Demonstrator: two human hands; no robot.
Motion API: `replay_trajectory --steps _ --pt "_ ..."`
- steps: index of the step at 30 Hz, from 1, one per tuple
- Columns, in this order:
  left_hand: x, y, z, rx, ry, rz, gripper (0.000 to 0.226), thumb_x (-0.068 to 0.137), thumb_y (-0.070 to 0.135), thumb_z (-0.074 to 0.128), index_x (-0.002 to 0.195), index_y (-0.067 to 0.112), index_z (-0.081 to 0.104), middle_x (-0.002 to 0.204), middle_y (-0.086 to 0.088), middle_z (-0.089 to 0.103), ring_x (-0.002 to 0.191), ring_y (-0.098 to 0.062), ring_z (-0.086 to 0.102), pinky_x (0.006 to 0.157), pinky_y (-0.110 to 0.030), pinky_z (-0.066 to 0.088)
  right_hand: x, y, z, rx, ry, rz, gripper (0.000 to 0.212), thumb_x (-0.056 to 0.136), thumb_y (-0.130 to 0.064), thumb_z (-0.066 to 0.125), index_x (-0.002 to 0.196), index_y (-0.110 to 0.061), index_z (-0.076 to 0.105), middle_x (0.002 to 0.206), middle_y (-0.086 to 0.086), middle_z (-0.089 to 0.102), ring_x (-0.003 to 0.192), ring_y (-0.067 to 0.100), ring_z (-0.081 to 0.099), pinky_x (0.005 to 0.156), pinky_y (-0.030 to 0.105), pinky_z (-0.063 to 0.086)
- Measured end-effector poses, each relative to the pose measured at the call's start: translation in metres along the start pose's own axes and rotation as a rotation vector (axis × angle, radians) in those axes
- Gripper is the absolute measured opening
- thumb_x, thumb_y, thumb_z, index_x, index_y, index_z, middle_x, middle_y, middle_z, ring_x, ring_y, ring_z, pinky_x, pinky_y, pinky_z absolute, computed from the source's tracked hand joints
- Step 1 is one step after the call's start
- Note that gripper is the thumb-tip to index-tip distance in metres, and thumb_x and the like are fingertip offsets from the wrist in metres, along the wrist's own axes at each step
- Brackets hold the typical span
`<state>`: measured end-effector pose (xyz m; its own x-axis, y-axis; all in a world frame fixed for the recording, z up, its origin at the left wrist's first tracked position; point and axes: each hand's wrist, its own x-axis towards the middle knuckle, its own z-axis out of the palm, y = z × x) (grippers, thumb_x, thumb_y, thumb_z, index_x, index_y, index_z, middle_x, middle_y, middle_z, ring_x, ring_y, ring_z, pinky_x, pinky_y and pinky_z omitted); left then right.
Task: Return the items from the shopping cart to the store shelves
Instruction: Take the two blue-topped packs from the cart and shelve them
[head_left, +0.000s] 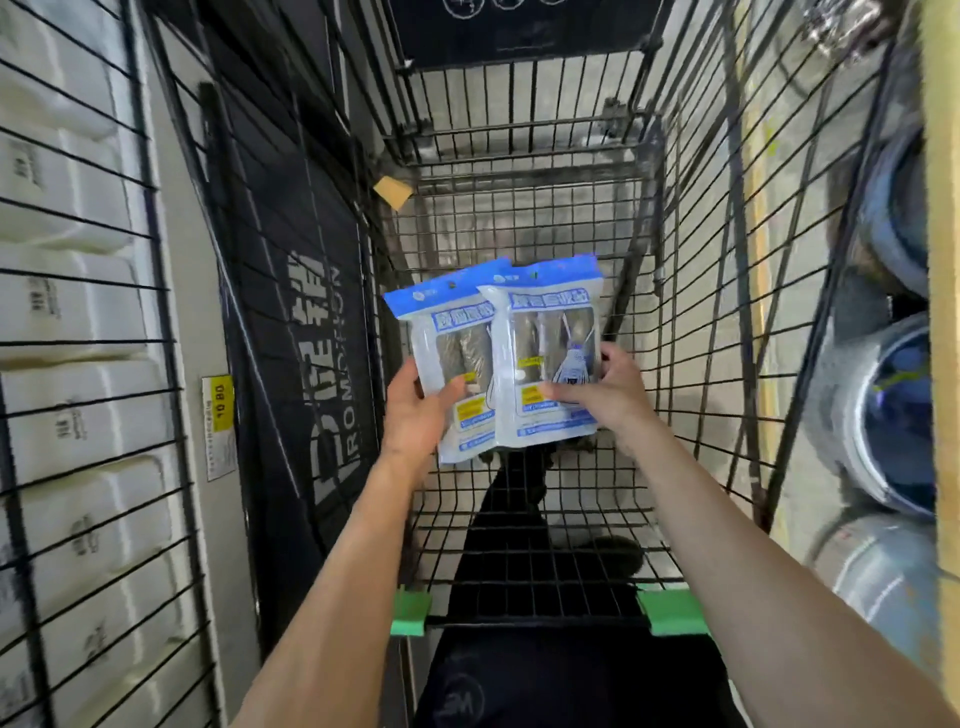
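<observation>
Two flat blue-and-white packets, each with a clear window showing dark contents, stood upright above the wire shopping cart (691, 291). The left hand (415, 410) pinched the left packet (452, 358) by its lower edge; the right hand (608, 395) clamped the right packet (548, 358), which overlapped the first.

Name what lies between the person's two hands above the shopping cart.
In the head view, two blue-and-white packets: the left hand grips the left packet, the right hand grips the right packet, which overlaps it.
</observation>
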<state>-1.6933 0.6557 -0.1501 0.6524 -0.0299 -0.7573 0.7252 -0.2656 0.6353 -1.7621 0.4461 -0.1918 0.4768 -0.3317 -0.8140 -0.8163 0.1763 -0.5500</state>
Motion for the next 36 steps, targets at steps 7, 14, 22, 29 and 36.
replay_trajectory --steps 7,14,22,29,36 --pt "-0.014 0.119 -0.013 0.228 -0.289 0.315 0.036 0.09 -0.003 0.066 0.117 0.021 0.065 0.101 0.005 0.077 0.093 -0.011 0.073 0.086 -0.034 0.06 -0.071 -0.062 -0.038 0.322 0.113 -0.151 0.038 0.06 -0.021 0.092 0.092 -0.013 0.074 0.093 0.009 0.078 0.087 0.026 0.074 0.081 0.042 0.06" --pt "-0.07 0.213 0.038 0.213 -0.514 0.457 0.038 0.09 -0.011 0.058 0.113 0.019 0.064 0.091 0.01 0.078 0.08 -0.005 0.073 0.072 -0.024 0.06 -0.17 -0.106 -0.1 0.611 0.186 -0.343 0.025 0.076 0.0 0.078 0.101 -0.003 0.073 0.088 0.009 0.077 0.079 0.023 0.074 0.068 0.034 0.059" --pt "-0.149 0.232 0.154 0.26 -0.874 0.476 0.046 0.067 0.011 0.081 0.111 0.018 0.068 0.096 0.002 0.079 0.083 -0.012 0.075 0.072 -0.028 0.06 -0.269 -0.066 -0.19 0.845 0.433 -0.417 0.046 0.064 -0.01 0.081 0.109 0.0 0.072 0.106 0.017 0.075 0.098 0.032 0.072 0.093 0.048 0.056" --pt "-0.242 0.203 0.293 0.389 -1.205 0.503 0.047 0.059 0.021 0.086 0.104 0.021 0.073 0.089 0.006 0.079 0.077 -0.005 0.074 0.068 -0.023 0.059 -0.346 0.01 -0.256 1.084 0.807 -0.47 0.017 0.079 -0.004 0.073 0.095 -0.01 0.076 0.095 0.009 0.077 0.088 0.027 0.073 0.086 0.048 0.059" --pt "-0.336 0.157 0.408 0.617 -1.44 0.601 0.042 0.081 -0.009 0.071 0.116 0.015 0.065 0.085 0.009 0.078 0.073 -0.003 0.071 0.058 -0.019 0.054 -0.411 0.073 -0.305 1.227 1.126 -0.506 0.029 0.066 -0.019 0.077 0.093 -0.009 0.076 0.092 0.008 0.077 0.085 0.025 0.072 0.085 0.044 0.058"
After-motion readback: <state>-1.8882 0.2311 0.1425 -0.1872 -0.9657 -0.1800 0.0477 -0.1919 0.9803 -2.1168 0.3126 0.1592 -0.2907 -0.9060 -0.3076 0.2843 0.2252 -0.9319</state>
